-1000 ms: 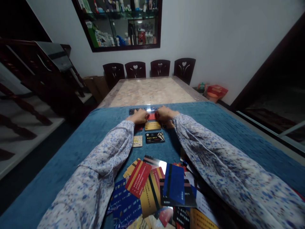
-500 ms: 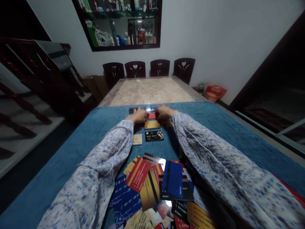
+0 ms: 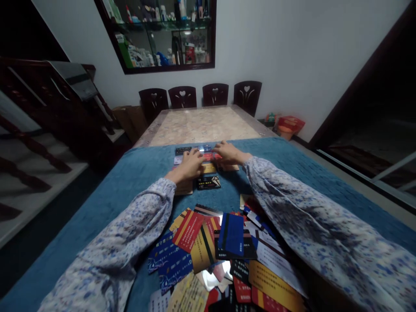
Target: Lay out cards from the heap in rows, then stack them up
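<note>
Both my arms, in blue-flecked white sleeves, reach across a blue cloth (image 3: 107, 203) to a small grid of cards laid out flat. My left hand (image 3: 190, 167) lies palm down with fingers stretched over the red and gold cards in the grid's middle. My right hand (image 3: 229, 152) rests flat on the grid's right side, fingers pointing left at a red card (image 3: 208, 156). A black VIP card (image 3: 208, 183) lies just below the left hand. A black card (image 3: 183, 150) sits at the grid's far left corner. Close to me lies a loose heap of cards (image 3: 224, 255) in several colours.
Beyond the cloth the marble tabletop (image 3: 201, 123) runs to a row of dark wooden chairs (image 3: 198, 95) against the wall. A glass-fronted cabinet (image 3: 162, 32) hangs above them. A dark wooden stair rail (image 3: 48, 117) stands left; a red bag (image 3: 287, 125) lies on the floor right.
My left hand has drawn back toward me and shifted right, covering the gold card. My right hand has stayed on the grid's right side. The view has shifted slightly.
</note>
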Tool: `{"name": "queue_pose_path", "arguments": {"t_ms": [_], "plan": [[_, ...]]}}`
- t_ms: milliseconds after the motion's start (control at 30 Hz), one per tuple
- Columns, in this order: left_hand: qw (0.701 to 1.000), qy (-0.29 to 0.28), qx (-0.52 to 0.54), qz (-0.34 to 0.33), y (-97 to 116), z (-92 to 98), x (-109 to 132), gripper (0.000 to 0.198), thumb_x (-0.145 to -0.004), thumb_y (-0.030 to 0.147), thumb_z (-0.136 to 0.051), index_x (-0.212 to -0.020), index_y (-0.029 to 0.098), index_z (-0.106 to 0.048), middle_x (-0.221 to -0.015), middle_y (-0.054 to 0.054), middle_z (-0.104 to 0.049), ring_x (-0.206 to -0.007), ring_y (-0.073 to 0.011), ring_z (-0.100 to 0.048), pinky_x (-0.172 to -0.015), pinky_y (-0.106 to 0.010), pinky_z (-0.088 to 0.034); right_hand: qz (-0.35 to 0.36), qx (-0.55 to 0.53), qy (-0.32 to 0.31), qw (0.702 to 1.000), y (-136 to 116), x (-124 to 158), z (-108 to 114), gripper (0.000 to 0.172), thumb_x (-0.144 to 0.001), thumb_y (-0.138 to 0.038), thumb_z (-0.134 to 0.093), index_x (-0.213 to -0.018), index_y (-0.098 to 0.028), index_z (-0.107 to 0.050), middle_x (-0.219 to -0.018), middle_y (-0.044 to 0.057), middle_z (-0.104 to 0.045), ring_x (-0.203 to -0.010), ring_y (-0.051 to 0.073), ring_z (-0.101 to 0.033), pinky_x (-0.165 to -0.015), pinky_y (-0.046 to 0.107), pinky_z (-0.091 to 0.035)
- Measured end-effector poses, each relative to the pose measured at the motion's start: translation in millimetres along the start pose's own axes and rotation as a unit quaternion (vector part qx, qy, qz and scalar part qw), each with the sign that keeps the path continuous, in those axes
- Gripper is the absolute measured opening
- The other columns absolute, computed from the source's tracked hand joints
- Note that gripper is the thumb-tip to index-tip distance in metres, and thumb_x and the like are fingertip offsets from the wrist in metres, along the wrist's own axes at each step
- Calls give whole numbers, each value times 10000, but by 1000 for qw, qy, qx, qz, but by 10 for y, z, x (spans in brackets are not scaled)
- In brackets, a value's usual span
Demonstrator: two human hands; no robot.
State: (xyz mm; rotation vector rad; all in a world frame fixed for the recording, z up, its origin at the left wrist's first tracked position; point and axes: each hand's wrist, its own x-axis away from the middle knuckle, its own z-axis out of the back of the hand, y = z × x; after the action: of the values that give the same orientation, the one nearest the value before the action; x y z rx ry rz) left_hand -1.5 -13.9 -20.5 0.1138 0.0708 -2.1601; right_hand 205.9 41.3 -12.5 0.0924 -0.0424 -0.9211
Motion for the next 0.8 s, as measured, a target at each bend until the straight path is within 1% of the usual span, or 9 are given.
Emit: {"name": "queue_pose_path", "arguments": {"t_ms": [67, 133, 233, 267, 333, 433, 533, 600, 800], "plan": [[1000, 10, 14, -21, 96, 0, 112, 350, -936, 212, -571, -1275, 214, -659, -1410, -156, -568, -1429, -370, -326, -1109, -588, -332, 18, -16, 4, 1000, -10, 151, 24, 475, -914, -303, -633, -1370, -170, -635, -1387, 175, -611, -1264, 364, -470, -934, 421, -428], [998, 16, 32, -46, 201, -1, 239, 340, -946, 206, -567, -1275, 220, -653, -1410, -152, -569, -1427, -365, -331, -1117, -603, -330, 48, -41, 14, 998, -24, 309, 22, 408, -923, -299, -619, -1309, -180, -679, -1315, 158, -663, -1217, 339, -488, -932, 411, -410], [995, 33, 63, -65, 362, -4, 441, 357, -960, 233, -573, -1312, 230, -634, -1412, -142, -575, -1406, -354, -366, -1129, -607, -336, 97, -84, 29, 991, -49, 545, -28, 305, -914, -253, -611, -1182, -181, -739, -1212, 133, -721, -1145, 306, -515, -954, 409, -398], [994, 37, 69, -71, 412, -7, 506, 332, -960, 247, -581, -1285, 239, -650, -1417, -133, -576, -1406, -355, -369, -1131, -610, -335, 122, -100, 35, 987, -59, 622, -52, 286, -893, -220, -621, -1146, -177, -748, -1175, 125, -736, -1121, 294, -526, -973, 415, -394], [993, 31, 74, -89, 506, -11, 626, 297, -961, 264, -586, -1244, 234, -673, -1374, -130, -608, -1421, -364, -362, -1133, -625, -323, 173, -130, 51, 975, -86, 776, -102, 264, -876, -191, -626, -1105, -176, -757, -1129, 109, -749, -1056, 265, -554, -1012, 433, -386], [990, 29, 81, -111, 626, -18, 780, 295, -970, 264, -579, -1247, 212, -667, -1371, -135, -622, -1428, -368, -371, -1129, -624, -318, 205, -167, 68, 962, -154, 1001, -159, 264, -864, -180, -635, -1098, -194, -758, -1060, 97, -757, -1085, 270, -554, -1011, 442, -402], [987, 31, 87, -132, 724, -24, 909, 268, -970, 270, -590, -1216, 206, -673, -1356, -139, -635, -1425, -364, -387, -1126, -614, -326, 231, -197, 70, 950, -253, 1209, -184, 277, -882, -188, -622, -1127, -190, -752, -1061, 104, -754, -1075, 262, -558, -1028, 463, -407], [985, 31, 94, -145, 781, -24, 989, 247, -972, 284, -594, -1191, 210, -681, -1323, -139, -650, -1421, -362, -396, -1125, -617, -330, 221, -215, 62, 949, -325, 1333, -185, 315, -867, -176, -630, -1156, -214, -750, -1100, 97, -751, -1113, 275, -540, -1028, 482, -416], [981, 9, 112, -158, 932, 30, 1204, 203, -976, 314, -605, -1120, 216, -710, -1241, -125, -679, -1437, -377, -381, -1122, -629, -330, 217, -248, 5, 944, -498, 1611, -125, 412, -829, -182, -660, -1230, -236, -734, -1237, 90, -731, -1191, 287, -517, -1049, 506, -425]]}}
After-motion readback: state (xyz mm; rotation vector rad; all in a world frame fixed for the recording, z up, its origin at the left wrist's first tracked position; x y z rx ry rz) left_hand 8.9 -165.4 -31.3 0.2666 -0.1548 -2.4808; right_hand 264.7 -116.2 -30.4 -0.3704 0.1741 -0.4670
